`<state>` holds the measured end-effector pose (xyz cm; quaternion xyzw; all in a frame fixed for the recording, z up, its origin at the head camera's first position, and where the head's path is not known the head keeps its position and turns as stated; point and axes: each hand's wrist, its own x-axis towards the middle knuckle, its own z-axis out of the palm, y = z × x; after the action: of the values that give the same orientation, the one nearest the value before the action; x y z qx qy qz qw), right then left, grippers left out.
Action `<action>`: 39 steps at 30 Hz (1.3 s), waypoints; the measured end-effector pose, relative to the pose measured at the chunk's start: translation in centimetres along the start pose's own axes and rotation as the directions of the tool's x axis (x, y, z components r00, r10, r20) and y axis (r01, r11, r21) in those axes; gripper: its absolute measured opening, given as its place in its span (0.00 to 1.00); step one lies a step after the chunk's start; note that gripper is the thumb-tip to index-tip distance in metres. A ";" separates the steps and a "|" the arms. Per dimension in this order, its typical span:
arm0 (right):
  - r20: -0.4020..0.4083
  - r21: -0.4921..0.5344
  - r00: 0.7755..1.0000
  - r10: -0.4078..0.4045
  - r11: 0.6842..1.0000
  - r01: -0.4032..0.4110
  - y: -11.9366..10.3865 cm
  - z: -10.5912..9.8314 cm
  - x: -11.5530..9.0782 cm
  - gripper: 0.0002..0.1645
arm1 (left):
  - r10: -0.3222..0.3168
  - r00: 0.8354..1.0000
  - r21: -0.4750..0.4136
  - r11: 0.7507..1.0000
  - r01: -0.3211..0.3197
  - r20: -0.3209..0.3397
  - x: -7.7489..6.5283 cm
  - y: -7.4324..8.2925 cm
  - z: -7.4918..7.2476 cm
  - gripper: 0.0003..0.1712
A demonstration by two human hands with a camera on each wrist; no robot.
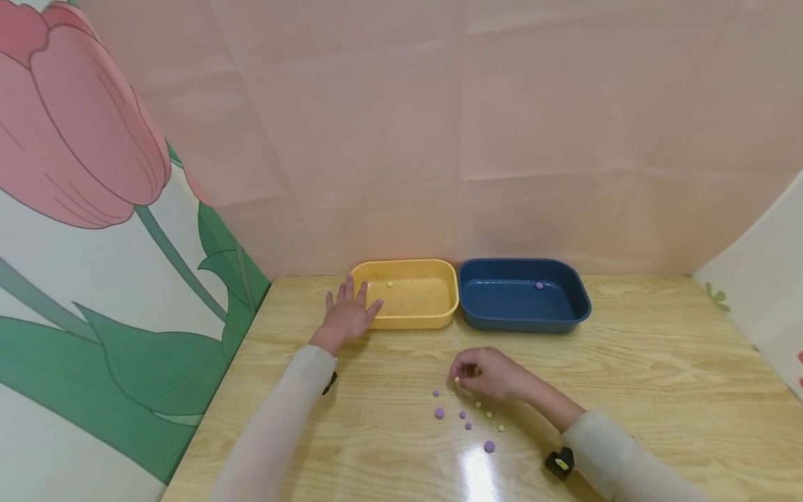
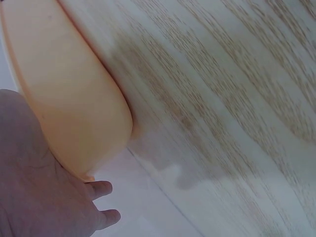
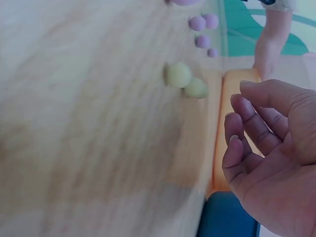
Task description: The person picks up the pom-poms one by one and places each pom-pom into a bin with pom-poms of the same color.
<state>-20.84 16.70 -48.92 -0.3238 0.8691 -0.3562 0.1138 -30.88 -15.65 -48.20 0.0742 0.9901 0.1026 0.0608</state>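
My left hand (image 1: 346, 317) rests at the left end of the yellow tray (image 1: 410, 323), its fingers straight and spread over the rim. In the left wrist view, that hand (image 2: 44, 192) lies along the tray's outer wall (image 2: 84, 98). Low over the table, my right hand (image 1: 489, 373) pinches a small pale yellow ball (image 1: 456, 379) between thumb and fingertips; the right wrist view hides this ball behind the fingers. Near that hand lie more yellow balls (image 1: 489, 415) and several purple balls (image 1: 439, 413) of differing sizes.
A dark blue tray (image 1: 523, 324) stands right beside the yellow one, with a purple ball (image 1: 539, 285) inside. One yellow ball (image 1: 389, 284) lies in the yellow tray. Behind both trays rises a pink cloth backdrop (image 1: 458, 139); a tulip-patterned panel (image 1: 94, 125) borders the wooden table on the left.
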 end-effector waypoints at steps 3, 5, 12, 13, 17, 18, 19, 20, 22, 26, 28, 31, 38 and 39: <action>-0.014 -0.011 1.000 -0.024 1.000 0.024 -0.1 -0.2 0.4 0.05 | 0.003 1.000 -0.003 1.000 -0.003 -0.004 -0.1 0.0 0.0 0.45; -0.018 -0.011 0.999 -0.027 1.000 0.026 -0.3 -0.3 0.6 0.05 | 0.005 1.000 -0.015 1.000 -0.005 -0.003 -0.2 0.1 -0.1 0.45; -0.055 -0.009 0.998 -0.019 1.000 0.018 -0.6 -0.7 1.4 0.05 | -0.004 1.000 -0.034 0.999 0.004 0.013 -0.4 0.3 -0.5 0.45; -0.061 -0.005 0.998 -0.017 1.000 0.016 -0.7 -0.8 1.6 0.06 | -0.005 1.000 -0.029 1.000 0.006 0.014 -0.4 0.3 -0.5 0.45; -0.078 0.009 0.997 0.001 1.000 0.000 -0.8 -0.9 2.2 0.06 | -0.003 1.000 -0.023 1.000 0.004 0.012 -0.3 0.2 -0.4 0.45; -0.081 0.011 0.997 0.005 1.000 -0.005 -0.8 -1.0 2.3 0.06 | -0.004 1.000 -0.025 1.000 0.004 0.012 -0.3 0.2 -0.4 0.45; -0.083 0.017 0.996 0.010 1.000 -0.008 -0.8 -1.0 2.5 0.06 | -0.003 1.000 -0.028 1.000 0.004 0.010 -0.3 0.2 -0.4 0.44; -0.088 0.019 0.996 0.012 1.000 -0.011 -0.8 -1.0 2.6 0.06 | -0.002 1.000 -0.028 1.000 0.002 0.009 -0.3 0.1 -0.3 0.44; -0.096 0.025 0.995 0.021 1.000 -0.019 -0.8 -1.1 2.9 0.05 | -0.003 1.000 -0.029 1.000 0.003 0.006 -0.2 0.2 -0.3 0.44; -0.113 0.056 0.992 0.054 0.997 -0.048 -1.0 -1.5 3.3 0.06 | -0.003 1.000 -0.038 0.999 0.003 0.003 -0.2 0.2 -0.3 0.43; -0.124 0.064 0.989 0.078 0.995 -0.071 -1.2 -1.8 3.6 0.06 | -0.003 1.000 -0.043 0.999 0.003 0.001 -0.2 0.2 -0.3 0.43; -0.135 0.069 0.984 0.120 0.991 -0.112 -1.5 -2.2 4.2 0.06 | -0.001 1.000 -0.043 0.999 0.001 0.001 -0.2 0.3 -0.4 0.44; -0.175 0.102 0.973 0.152 0.985 -0.136 -1.8 -2.8 5.7 0.05 | 0.005 1.000 -0.047 0.999 -0.005 0.000 -0.4 0.3 -0.5 0.45; -0.179 0.110 0.972 0.154 0.985 -0.136 -1.8 -2.8 5.8 0.05 | 0.005 1.000 -0.048 0.999 -0.005 -0.001 -0.4 0.3 -0.5 0.45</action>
<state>-25.65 13.50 -45.43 -0.2188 0.8790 -0.4174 0.0731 -30.50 -15.54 -47.58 0.0751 0.9872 0.1263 0.0619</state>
